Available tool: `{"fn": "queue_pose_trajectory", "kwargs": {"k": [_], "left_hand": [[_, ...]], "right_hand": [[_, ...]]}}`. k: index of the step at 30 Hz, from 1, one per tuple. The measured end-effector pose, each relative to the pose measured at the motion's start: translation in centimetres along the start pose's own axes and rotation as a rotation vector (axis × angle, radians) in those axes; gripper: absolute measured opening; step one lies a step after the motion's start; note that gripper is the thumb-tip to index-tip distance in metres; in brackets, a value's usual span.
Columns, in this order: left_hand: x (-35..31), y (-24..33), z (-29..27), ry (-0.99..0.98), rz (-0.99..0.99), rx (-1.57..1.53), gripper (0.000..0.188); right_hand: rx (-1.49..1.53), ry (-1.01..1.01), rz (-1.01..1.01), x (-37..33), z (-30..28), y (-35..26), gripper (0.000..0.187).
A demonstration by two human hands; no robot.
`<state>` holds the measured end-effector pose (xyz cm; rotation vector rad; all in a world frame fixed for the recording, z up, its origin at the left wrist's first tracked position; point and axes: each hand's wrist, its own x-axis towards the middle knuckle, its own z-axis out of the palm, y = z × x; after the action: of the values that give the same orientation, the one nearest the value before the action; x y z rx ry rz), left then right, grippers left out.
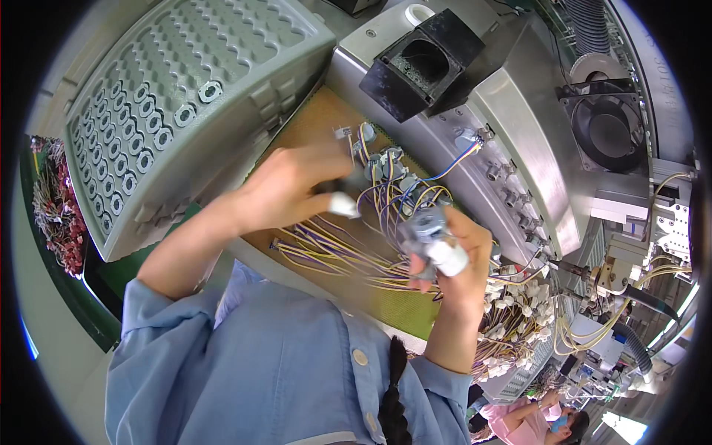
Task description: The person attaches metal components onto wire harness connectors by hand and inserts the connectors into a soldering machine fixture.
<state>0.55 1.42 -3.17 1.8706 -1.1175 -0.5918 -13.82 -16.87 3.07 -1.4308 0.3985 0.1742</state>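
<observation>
A round metal part (428,223) sits, apparently pinched, in the right hand (469,256).

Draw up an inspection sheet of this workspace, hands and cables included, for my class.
Surface: brown board, green-yellow nearest the body.
Job's things: grey round part in hand; wired grey parts on the board; small round parts filling some pockets of the grey tray.
Clutter: white connectors heaped at right; red-tipped bundle far left.
Grip: right hand closed on the grey round part; left hand blurred, contents unclear.
Cables: yellow and purple wires across the board; blue cable at the metal machine.
Surroundings: black fan; person in pink, lower right.
</observation>
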Motion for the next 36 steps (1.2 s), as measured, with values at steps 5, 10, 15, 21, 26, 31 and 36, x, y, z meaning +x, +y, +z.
{"fn": "queue_pose_trajectory", "kwargs": {"k": [5,10,15,21,26,31,36], "left_hand": [[-1.9,-2.2,1.3,-0.038,0.411,0.540,0.019],[-1.7,1.1,1.8,0.131,0.261,0.387,0.022],[-0.6,3.6,1.6,0.048,0.238,-0.152,0.024],[-0.2,2.2,0.9,0.343,0.222,0.133,0.016],[-1.6,0.6,-0.9,0.420,-0.019,-0.012,0.020],[-2.9,3.4,-0.9,0.331,0.572,0.168,0.042],[-2.4,2.1,-6.6,0.630,-0.130,0.803,0.028]], "right_hand": [[0.173,0.368,-0.210,0.5,0.8,1.8,0.044],[0.532,0.645,-0.250,1.3,0.5,2.4,0.041],[0.554,0.748,-0.254,3.6,1.0,2.0,0.041],[0.473,0.488,-0.172,3.0,-1.6,1.0,0.044],[-0.263,0.622,0.048,-2.5,-1.9,-0.9,0.037],[-0.809,0.167,-0.412,-1.4,4.0,0.7,0.026],[-0.355,0.146,-0.330,-1.6,2.5,1.2,0.010]]}}
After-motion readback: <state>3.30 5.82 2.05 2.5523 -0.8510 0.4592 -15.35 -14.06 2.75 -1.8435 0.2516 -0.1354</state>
